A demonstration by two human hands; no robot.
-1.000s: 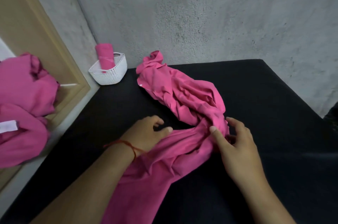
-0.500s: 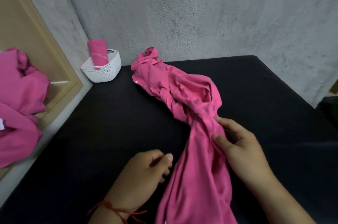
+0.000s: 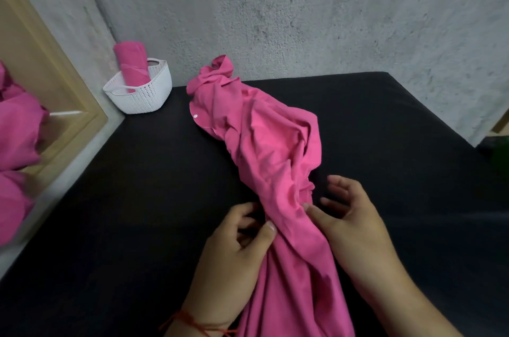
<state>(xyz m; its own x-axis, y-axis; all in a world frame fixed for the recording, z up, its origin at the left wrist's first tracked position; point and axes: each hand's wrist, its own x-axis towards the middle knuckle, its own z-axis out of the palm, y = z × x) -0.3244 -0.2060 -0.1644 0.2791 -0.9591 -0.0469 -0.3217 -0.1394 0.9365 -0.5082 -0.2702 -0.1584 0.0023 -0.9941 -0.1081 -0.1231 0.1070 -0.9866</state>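
Note:
A crumpled pink garment (image 3: 270,160) lies in a long strip on the black table (image 3: 124,212), from the far middle down to the near edge. My left hand (image 3: 234,251) is at the strip's left edge; its thumb touches the cloth and its fingers are loosely curled beside it. My right hand (image 3: 355,226) is on the other side, thumb tip against a fold, fingers spread and relaxed over the bare table. Neither hand plainly grips the cloth.
A white perforated basket (image 3: 143,97) stands in the far left corner with a rolled pink cloth (image 3: 130,67) upright in it. More pink garments (image 3: 16,133) are heaped on the wooden ledge at the left. Grey concrete walls close off the back and left.
The near part of the garment has been drawn toward me into a straighter strip. My left hand came off the cloth and returned to its left edge. My right hand's fingers have loosened.

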